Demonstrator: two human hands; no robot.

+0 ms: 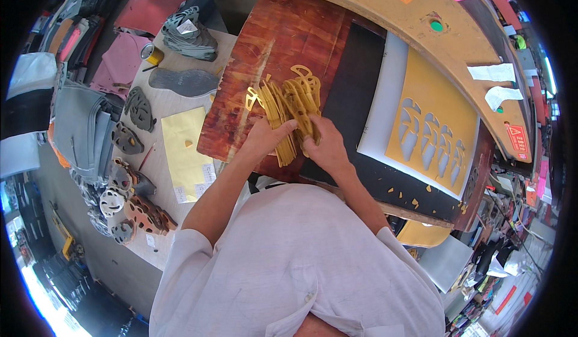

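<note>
Partly hidden, left hand and right hand curled closed around yellow cut-out pieces, overlapping layers hard to count

Left hand and right hand close around a fanned bundle of yellow cut-out pieces, over a red-brown wooden board. Right of grip: black mat, then yellow sheet with rows of cut-out holes, on a white sheet. Near-right: small yellow scraps. Left of grip: pale-yellow paper; beyond it, a grey sole-shaped piece and yellow can.
</note>
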